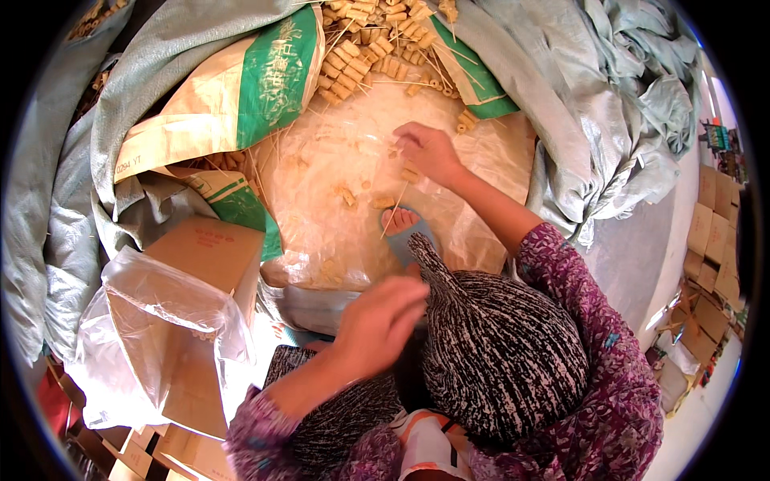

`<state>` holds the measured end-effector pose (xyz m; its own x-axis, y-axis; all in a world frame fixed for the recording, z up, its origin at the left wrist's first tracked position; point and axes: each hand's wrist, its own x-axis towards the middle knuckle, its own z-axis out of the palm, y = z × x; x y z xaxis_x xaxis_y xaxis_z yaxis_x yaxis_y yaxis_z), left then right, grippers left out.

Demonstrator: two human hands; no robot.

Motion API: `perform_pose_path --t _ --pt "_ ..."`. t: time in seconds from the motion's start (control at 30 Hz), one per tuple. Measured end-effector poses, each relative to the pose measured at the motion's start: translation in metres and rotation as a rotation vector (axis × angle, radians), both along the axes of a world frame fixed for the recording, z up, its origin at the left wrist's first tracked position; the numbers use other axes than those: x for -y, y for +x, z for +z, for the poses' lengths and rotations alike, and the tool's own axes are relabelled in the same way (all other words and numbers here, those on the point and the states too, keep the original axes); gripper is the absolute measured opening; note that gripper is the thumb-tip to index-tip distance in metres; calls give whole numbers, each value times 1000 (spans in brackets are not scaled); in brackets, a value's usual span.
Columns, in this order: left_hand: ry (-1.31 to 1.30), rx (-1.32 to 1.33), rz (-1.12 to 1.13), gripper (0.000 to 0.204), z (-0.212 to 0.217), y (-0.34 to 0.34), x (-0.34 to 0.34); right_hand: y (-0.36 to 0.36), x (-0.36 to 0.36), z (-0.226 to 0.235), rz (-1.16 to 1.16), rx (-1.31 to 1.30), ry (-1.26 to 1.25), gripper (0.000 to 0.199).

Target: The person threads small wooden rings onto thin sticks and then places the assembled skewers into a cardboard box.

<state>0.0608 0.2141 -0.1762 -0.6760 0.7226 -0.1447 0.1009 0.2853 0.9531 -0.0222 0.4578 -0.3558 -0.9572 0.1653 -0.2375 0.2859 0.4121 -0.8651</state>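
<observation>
My right hand point(431, 154) is over the pale plastic sheet, its fingers bent and apart with nothing plainly in them. A tan tube-shaped piece point(410, 174) is just below it, by a thin stick. Another tan piece point(384, 202) is near the foot, and crumbled bits point(346, 196) are scattered to the left. Close to my knees is my left hand point(377, 327), smeared by motion, so its grip is unclear. At the far side a heap of tan ridged pieces point(346, 70), several with thin sticks, spills onto the sheet point(309, 216).
An open cardboard box point(210, 248) with a clear plastic liner point(168, 301) stands to my left. Green-and-tan printed sacking point(241, 88) and grey tarpaulin point(553, 88) surround the heap. My sandalled foot point(405, 228) is on the sheet. Stacked cartons point(710, 232) stand far right.
</observation>
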Motion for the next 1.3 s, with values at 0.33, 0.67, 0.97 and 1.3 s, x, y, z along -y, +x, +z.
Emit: perform_pose_path --t 0.33,0.67,0.97,1.3 --pt "99 571 430 20 -162 5 -68 -101 -13 20 189 -86 944 14" --pt "-503 -657 442 41 -168 -147 -9 -1 5 -10 295 382 205 14" --pt "-880 -776 369 61 -213 -186 -28 35 29 -3 -163 593 -609 20" --pt "-854 -485 319 20 -200 -182 -47 17 47 -5 -288 470 -705 18"
